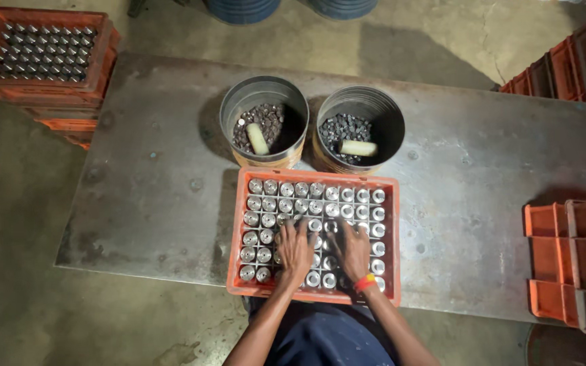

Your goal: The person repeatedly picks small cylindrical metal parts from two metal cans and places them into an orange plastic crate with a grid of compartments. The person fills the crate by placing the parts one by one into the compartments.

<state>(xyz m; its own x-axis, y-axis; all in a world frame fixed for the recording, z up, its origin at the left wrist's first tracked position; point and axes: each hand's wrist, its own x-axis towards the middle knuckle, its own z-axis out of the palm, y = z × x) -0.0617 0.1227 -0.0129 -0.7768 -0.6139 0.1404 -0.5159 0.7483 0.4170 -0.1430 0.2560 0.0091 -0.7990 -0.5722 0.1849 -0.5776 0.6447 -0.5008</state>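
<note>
An orange plastic crate [391, 230] with a grid of cells sits at the near edge of a metal table [150, 183]. Each cell holds a shiny round metal part [270, 187]. My left hand [295, 249] lies flat on the parts in the crate's near middle, fingers spread. Beside it, my right hand [353, 248] rests the same way, with a red and yellow band at the wrist. Neither hand grips anything that I can see.
Two round metal tins stand just beyond the crate: the left tin [264, 95] and the right tin [361, 102] each hold small dark pieces and a pale cylinder. Orange crates are stacked at the far left [42, 54], the right [571, 257] and the far right [578, 61].
</note>
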